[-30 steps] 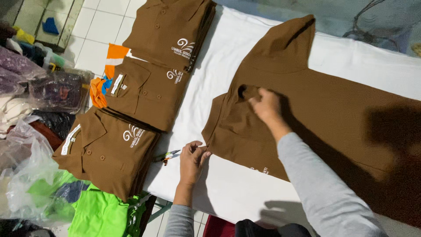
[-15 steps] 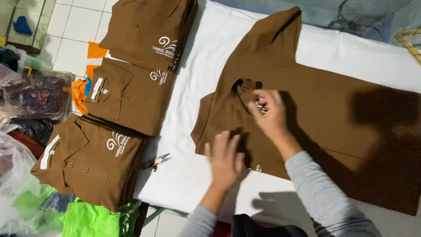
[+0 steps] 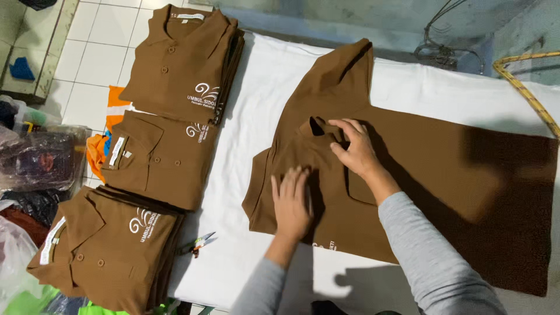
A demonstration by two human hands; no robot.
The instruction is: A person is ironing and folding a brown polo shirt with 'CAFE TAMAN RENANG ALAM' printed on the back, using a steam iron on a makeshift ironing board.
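Hands are working on one brown polo shirt (image 3: 420, 175) that I am seeing spread flat across the white-covered counter (image 3: 256, 99). My left hand (image 3: 291, 201) is pressing palm-down, fingers spread, on the shirt's chest. My right hand (image 3: 353, 149) is pinching the collar between curled fingers. I am counting three stacks of folded brown shirts (image 3: 157, 157) lying along the counter's edge, and one small pair of scissors (image 3: 197, 243) sitting beside the nearest stack.

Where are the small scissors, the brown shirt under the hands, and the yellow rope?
small scissors (image 3: 198, 242), head view, on the handles, lying on the white cloth.
brown shirt (image 3: 420, 169), head view, on the flat body panel right of the hands.
yellow rope (image 3: 528, 93), head view, on its slanting stretch at the upper right.
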